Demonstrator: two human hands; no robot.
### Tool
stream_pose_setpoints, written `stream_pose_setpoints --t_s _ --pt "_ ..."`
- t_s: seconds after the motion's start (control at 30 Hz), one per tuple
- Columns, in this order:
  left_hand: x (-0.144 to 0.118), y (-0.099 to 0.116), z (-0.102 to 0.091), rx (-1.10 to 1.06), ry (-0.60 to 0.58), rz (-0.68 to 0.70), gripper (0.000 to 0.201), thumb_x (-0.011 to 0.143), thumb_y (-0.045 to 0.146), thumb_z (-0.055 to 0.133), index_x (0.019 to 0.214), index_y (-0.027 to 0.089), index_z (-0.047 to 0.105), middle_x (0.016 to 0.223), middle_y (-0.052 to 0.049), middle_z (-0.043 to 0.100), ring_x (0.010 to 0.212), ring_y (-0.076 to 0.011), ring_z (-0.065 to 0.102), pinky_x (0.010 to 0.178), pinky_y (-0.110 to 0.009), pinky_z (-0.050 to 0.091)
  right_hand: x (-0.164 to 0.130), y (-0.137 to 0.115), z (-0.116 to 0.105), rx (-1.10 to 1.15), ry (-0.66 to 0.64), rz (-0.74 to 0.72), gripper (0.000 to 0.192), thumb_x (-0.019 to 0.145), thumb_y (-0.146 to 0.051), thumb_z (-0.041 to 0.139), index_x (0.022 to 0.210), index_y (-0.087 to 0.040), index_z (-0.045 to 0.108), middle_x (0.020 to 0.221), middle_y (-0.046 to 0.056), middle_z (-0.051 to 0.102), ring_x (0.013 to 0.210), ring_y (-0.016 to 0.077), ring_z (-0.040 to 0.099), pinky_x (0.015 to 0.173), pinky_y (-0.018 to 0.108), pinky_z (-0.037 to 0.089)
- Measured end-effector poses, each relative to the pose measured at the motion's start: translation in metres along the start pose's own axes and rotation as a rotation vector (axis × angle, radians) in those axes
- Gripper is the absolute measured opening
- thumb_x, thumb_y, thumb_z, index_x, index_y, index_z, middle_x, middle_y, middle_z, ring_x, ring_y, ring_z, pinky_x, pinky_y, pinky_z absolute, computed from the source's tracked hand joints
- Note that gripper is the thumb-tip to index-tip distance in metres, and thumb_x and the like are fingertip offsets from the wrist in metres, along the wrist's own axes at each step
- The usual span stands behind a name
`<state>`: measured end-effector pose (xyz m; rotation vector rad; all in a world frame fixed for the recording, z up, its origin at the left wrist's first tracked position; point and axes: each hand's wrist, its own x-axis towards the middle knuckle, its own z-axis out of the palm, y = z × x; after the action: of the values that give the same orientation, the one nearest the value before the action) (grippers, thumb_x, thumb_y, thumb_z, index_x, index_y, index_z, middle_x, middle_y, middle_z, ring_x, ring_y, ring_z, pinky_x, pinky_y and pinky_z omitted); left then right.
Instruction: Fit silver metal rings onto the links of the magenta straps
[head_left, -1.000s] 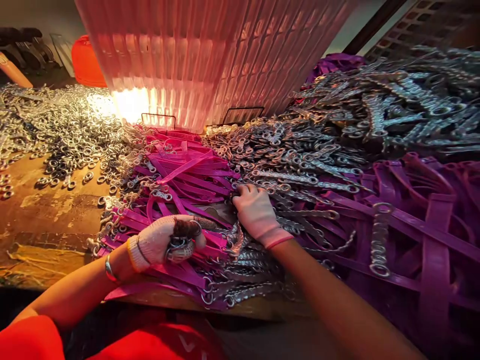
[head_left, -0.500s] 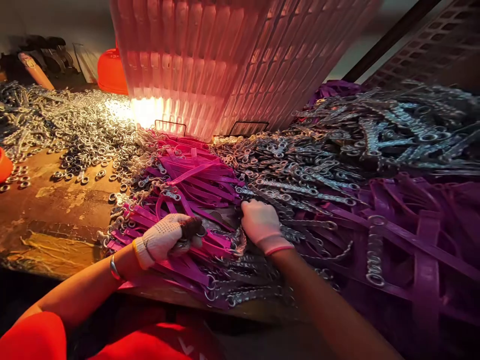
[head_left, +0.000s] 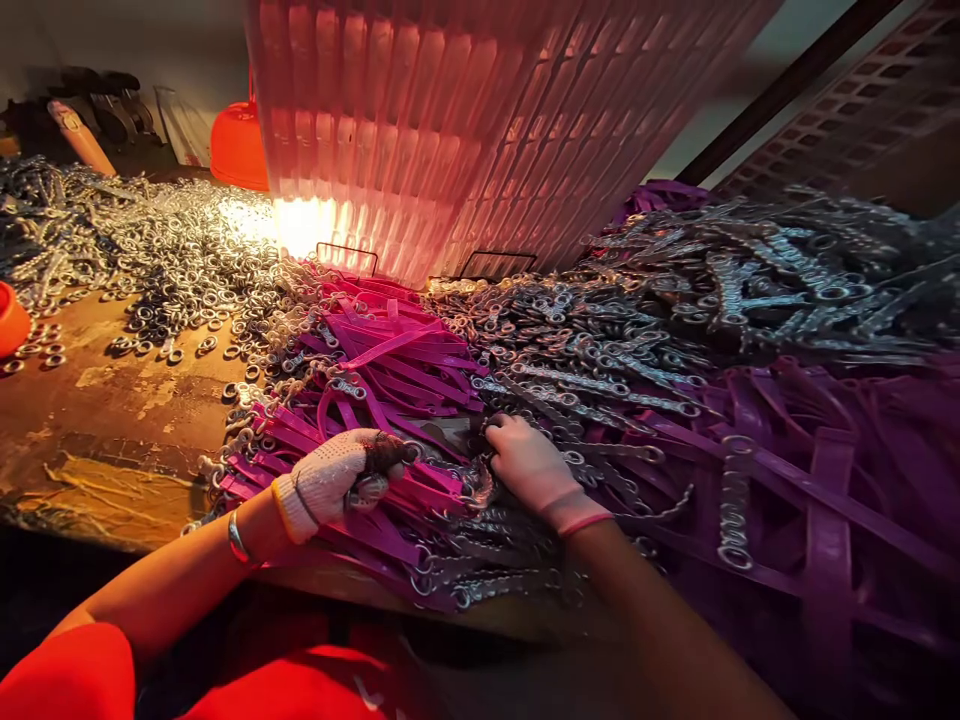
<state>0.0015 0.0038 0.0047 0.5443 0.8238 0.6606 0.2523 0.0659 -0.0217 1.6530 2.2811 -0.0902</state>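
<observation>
My left hand (head_left: pixel 337 478), in a dotted white work glove with dark-stained fingertips, is closed in a pinch. A small metal ring (head_left: pixel 412 452) shows at its fingertips. Under it spread magenta straps (head_left: pixel 397 345) with metal rings at their ends. To the right, my right hand (head_left: pixel 534 468), in a pale thin glove, has its fingers bent together at a dark spot among the metal pieces. What those fingers grip is hidden. Twisted metal links (head_left: pixel 502 580) with ring ends lie below and beside it.
Loose metal rings (head_left: pixel 187 275) are heaped at the left under an orange lamp (head_left: pixel 238 145). A ribbed translucent panel (head_left: pixel 390 130) stands at the back. Twisted metal strips (head_left: pixel 750 270) and purple straps (head_left: pixel 832 510) pile up at the right. Another orange object (head_left: pixel 11 320) sits at the left edge.
My right hand has shifted slightly right and down, its fingertips still near the dark spot. My left hand stays about in place, with the ring at its fingertips slightly higher. The view has shifted a little.
</observation>
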Motion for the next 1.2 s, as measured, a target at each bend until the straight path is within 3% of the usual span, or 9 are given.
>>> stream_pose_setpoints --t_s 0.2,0.4,0.63,0.77,0.87,0.97,1.07,1.2 --pt "0.0 -0.004 0.004 -0.062 -0.038 0.014 0.03 0.071 0.035 0.075 0.084 0.015 0.056 0.066 0.004 0.056 0.034 0.0 0.029 0.029 -0.013 0.017 0.005 0.011 0.0 0.049 -0.065 -0.014 0.033 0.08 -0.002 0.046 0.099 -0.013 0.071 0.117 0.014 0.064 0.109 0.0226 0.057 0.09 0.027 0.041" --pt "-0.001 -0.006 0.015 -0.024 -0.059 0.073 0.031 0.074 0.038 0.073 0.083 0.016 0.053 0.064 0.005 0.054 0.032 -0.0005 0.029 0.029 -0.014 0.019 0.009 0.005 0.001 0.077 -0.067 0.068 0.036 0.079 0.0 0.044 0.1 -0.011 0.07 0.114 0.019 0.064 0.104 0.0255 0.061 0.084 0.031 0.044" --pt "-0.003 -0.007 0.018 0.013 -0.055 0.132 0.031 0.077 0.04 0.072 0.081 0.016 0.052 0.063 0.005 0.051 0.033 -0.0007 0.029 0.029 -0.015 0.02 0.001 0.003 0.002 0.209 0.078 0.109 0.04 0.076 0.004 0.041 0.106 -0.003 0.065 0.12 0.025 0.061 0.108 0.0284 0.06 0.09 0.033 0.045" --pt "-0.002 -0.012 0.013 0.033 -0.048 0.174 0.031 0.083 0.043 0.067 0.081 0.016 0.052 0.064 0.005 0.049 0.034 -0.0011 0.029 0.031 -0.015 0.021 -0.005 0.006 -0.005 0.345 0.209 0.117 0.037 0.083 -0.004 0.04 0.113 -0.009 0.061 0.113 0.018 0.067 0.105 0.0248 0.062 0.091 0.033 0.047" --pt "-0.002 -0.016 0.013 0.072 -0.017 0.229 0.033 0.086 0.048 0.063 0.084 0.017 0.053 0.058 0.006 0.045 0.035 -0.0027 0.03 0.032 -0.016 0.022 -0.018 -0.01 -0.017 0.701 0.281 -0.018 0.032 0.09 -0.021 0.043 0.118 -0.018 0.058 0.101 0.008 0.071 0.095 0.0213 0.066 0.085 0.032 0.051" --pt "-0.001 -0.021 0.017 0.113 0.031 0.283 0.036 0.087 0.053 0.06 0.088 0.017 0.053 0.056 0.007 0.044 0.036 -0.0041 0.03 0.033 -0.016 0.023 -0.039 -0.04 -0.028 1.055 0.233 -0.218 0.038 0.09 -0.03 0.047 0.126 -0.019 0.054 0.104 0.008 0.071 0.098 0.0216 0.065 0.089 0.035 0.051" --pt "0.001 -0.025 0.021 0.151 0.017 0.331 0.038 0.087 0.055 0.059 0.092 0.018 0.052 0.052 0.008 0.043 0.036 -0.0052 0.03 0.035 -0.017 0.024 -0.054 -0.066 -0.035 1.038 0.246 -0.255 0.034 0.088 -0.03 0.05 0.118 -0.018 0.061 0.111 0.011 0.069 0.104 0.024 0.063 0.092 0.038 0.048" --pt "0.0 -0.022 0.022 0.276 0.006 0.322 0.034 0.089 0.052 0.058 0.095 0.019 0.05 0.055 0.007 0.046 0.037 -0.0055 0.032 0.036 -0.018 0.024 -0.061 -0.072 -0.036 0.938 0.306 -0.12 0.026 0.08 -0.019 0.054 0.102 -0.022 0.068 0.094 0.007 0.073 0.089 0.0229 0.064 0.081 0.033 0.049"
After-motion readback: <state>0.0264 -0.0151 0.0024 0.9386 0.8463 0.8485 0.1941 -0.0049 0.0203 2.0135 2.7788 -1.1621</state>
